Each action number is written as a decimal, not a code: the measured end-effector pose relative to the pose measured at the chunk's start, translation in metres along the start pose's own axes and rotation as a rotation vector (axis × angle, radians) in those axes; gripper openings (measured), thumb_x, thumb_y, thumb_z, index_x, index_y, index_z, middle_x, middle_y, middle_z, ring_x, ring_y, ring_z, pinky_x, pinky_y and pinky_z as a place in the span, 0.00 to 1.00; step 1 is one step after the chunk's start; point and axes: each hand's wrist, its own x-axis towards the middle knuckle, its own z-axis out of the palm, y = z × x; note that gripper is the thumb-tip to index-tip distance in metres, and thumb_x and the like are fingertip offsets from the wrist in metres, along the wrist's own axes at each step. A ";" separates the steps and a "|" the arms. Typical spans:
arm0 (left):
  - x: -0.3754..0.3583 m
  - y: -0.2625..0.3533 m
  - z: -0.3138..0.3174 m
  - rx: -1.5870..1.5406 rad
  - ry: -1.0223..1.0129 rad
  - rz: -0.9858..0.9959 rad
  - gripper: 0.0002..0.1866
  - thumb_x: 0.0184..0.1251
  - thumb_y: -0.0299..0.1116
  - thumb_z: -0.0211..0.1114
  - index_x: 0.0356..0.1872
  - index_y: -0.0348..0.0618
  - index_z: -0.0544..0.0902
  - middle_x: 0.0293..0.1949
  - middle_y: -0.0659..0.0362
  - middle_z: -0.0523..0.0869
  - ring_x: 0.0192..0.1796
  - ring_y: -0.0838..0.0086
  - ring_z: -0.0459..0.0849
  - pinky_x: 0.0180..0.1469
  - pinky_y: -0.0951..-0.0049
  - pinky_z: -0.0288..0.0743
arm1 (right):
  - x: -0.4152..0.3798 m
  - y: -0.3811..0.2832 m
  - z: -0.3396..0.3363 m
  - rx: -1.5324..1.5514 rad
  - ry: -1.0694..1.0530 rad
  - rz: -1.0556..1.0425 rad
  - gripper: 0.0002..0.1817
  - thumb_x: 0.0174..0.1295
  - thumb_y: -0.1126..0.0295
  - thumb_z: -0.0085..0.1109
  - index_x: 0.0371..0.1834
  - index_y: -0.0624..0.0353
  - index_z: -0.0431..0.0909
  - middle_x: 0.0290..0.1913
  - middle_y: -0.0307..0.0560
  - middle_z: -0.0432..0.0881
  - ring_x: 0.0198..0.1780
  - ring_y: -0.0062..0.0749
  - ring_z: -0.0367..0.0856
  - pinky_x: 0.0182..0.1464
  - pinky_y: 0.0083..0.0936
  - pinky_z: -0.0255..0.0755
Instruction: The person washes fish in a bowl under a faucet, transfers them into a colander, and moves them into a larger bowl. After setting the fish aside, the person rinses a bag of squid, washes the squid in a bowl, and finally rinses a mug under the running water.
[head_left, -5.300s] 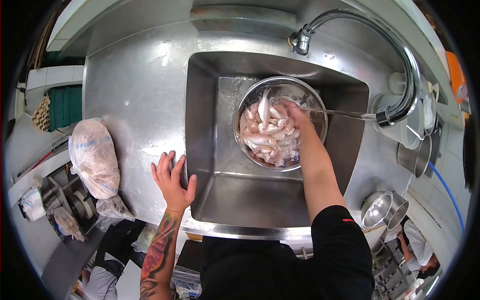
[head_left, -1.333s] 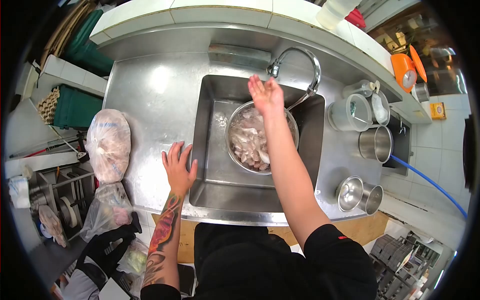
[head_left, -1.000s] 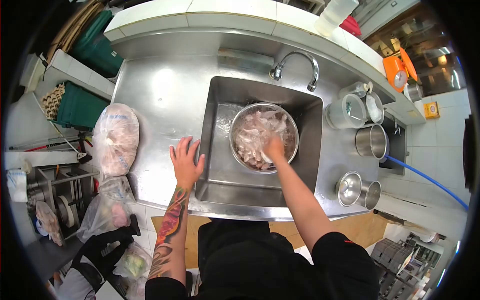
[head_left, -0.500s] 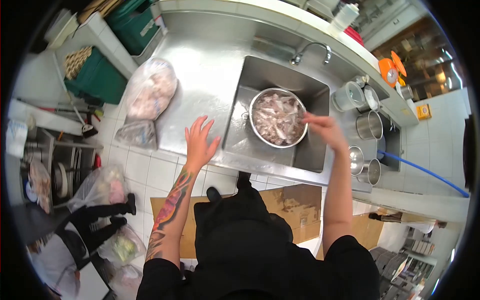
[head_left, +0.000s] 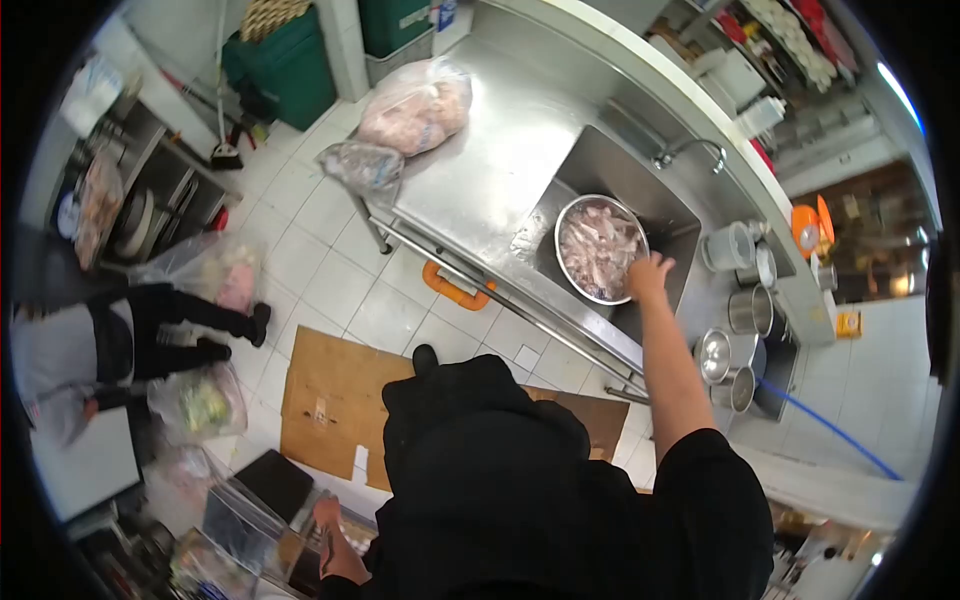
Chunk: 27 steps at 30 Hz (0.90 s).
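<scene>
My right hand (head_left: 648, 276) is over the lower right rim of a round metal bowl (head_left: 566, 262), its fingers apart and nothing visible between them. Pale pink and grey raw pieces (head_left: 600, 245) fill the bowl, which sits in the steel sink (head_left: 665, 208). Low in the view, my left hand (head_left: 326, 513) hangs to the left of my body, beside containers on a low surface. Its fingers are too small and blurred to make out, so whether it holds something is unclear.
A clear bag of pinkish pieces (head_left: 425, 105) and a smaller bag (head_left: 368, 172) lie on the steel counter (head_left: 500, 110). The faucet (head_left: 690, 150) arches over the sink; metal pots (head_left: 750, 310) stand right. Cardboard (head_left: 330, 400) covers floor tiles. Another person (head_left: 110, 340) is at left.
My left hand has swung from the counter's front edge down to the lower left. My right hand has moved slightly down relative to the bowl. The view has turned, showing more floor.
</scene>
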 end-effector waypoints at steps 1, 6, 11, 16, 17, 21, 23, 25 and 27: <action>-0.045 -0.002 0.007 0.022 -0.150 -0.170 0.29 0.63 0.54 0.62 0.52 0.37 0.85 0.52 0.39 0.85 0.56 0.46 0.82 0.59 0.52 0.76 | 0.011 -0.012 0.071 0.398 0.245 -0.103 0.19 0.57 0.56 0.62 0.49 0.50 0.86 0.56 0.51 0.84 0.60 0.45 0.80 0.60 0.62 0.68; -0.136 -0.009 0.168 -0.237 -0.224 -0.039 0.30 0.63 0.56 0.61 0.53 0.39 0.85 0.54 0.43 0.85 0.60 0.49 0.81 0.63 0.55 0.74 | -0.034 -0.064 0.097 1.003 0.024 -0.016 0.14 0.59 0.60 0.57 0.33 0.58 0.86 0.33 0.60 0.86 0.39 0.59 0.85 0.46 0.41 0.79; -0.157 0.089 0.200 -0.506 -0.243 0.073 0.29 0.62 0.50 0.67 0.55 0.36 0.84 0.53 0.41 0.85 0.60 0.47 0.82 0.65 0.57 0.72 | -0.060 -0.054 0.078 1.086 0.134 0.014 0.19 0.61 0.54 0.58 0.35 0.59 0.88 0.33 0.59 0.87 0.40 0.53 0.87 0.46 0.41 0.77; -0.135 0.175 0.101 -0.717 0.057 0.233 0.26 0.65 0.47 0.66 0.56 0.35 0.83 0.58 0.38 0.81 0.66 0.47 0.75 0.68 0.57 0.69 | -0.049 -0.056 0.092 1.021 0.272 -0.117 0.22 0.65 0.54 0.53 0.33 0.64 0.86 0.33 0.63 0.85 0.39 0.61 0.84 0.46 0.50 0.75; -0.138 0.184 0.077 -0.765 0.115 0.240 0.25 0.66 0.46 0.65 0.56 0.35 0.82 0.59 0.38 0.80 0.66 0.46 0.75 0.68 0.57 0.69 | -0.050 -0.060 0.092 1.005 0.311 -0.123 0.22 0.65 0.54 0.53 0.33 0.64 0.85 0.33 0.63 0.85 0.39 0.62 0.84 0.46 0.51 0.75; -0.113 0.186 0.047 -0.928 0.235 0.278 0.25 0.67 0.46 0.65 0.56 0.36 0.82 0.61 0.39 0.79 0.65 0.47 0.76 0.67 0.57 0.70 | -0.059 -0.066 0.085 1.002 0.271 -0.061 0.21 0.65 0.56 0.54 0.31 0.65 0.84 0.34 0.63 0.85 0.38 0.62 0.83 0.45 0.51 0.75; -0.122 0.181 0.015 -0.788 0.156 0.266 0.24 0.67 0.45 0.65 0.56 0.38 0.83 0.62 0.41 0.78 0.65 0.48 0.76 0.66 0.57 0.70 | -0.060 -0.066 0.091 1.066 0.273 -0.027 0.19 0.64 0.58 0.54 0.31 0.66 0.82 0.34 0.64 0.84 0.38 0.63 0.83 0.44 0.49 0.75; -0.102 0.158 0.045 -0.766 0.318 0.335 0.21 0.65 0.42 0.65 0.51 0.37 0.85 0.52 0.45 0.84 0.50 0.53 0.85 0.54 0.58 0.79 | -0.062 -0.067 0.100 1.091 0.331 -0.028 0.18 0.64 0.59 0.54 0.31 0.66 0.82 0.33 0.64 0.84 0.38 0.62 0.83 0.43 0.48 0.74; -0.096 0.141 0.047 -0.610 0.258 0.254 0.22 0.65 0.46 0.63 0.51 0.41 0.86 0.49 0.45 0.86 0.52 0.51 0.85 0.53 0.56 0.78 | -0.064 -0.071 0.105 1.110 0.388 -0.024 0.17 0.64 0.59 0.54 0.32 0.65 0.82 0.33 0.64 0.83 0.37 0.61 0.83 0.42 0.48 0.74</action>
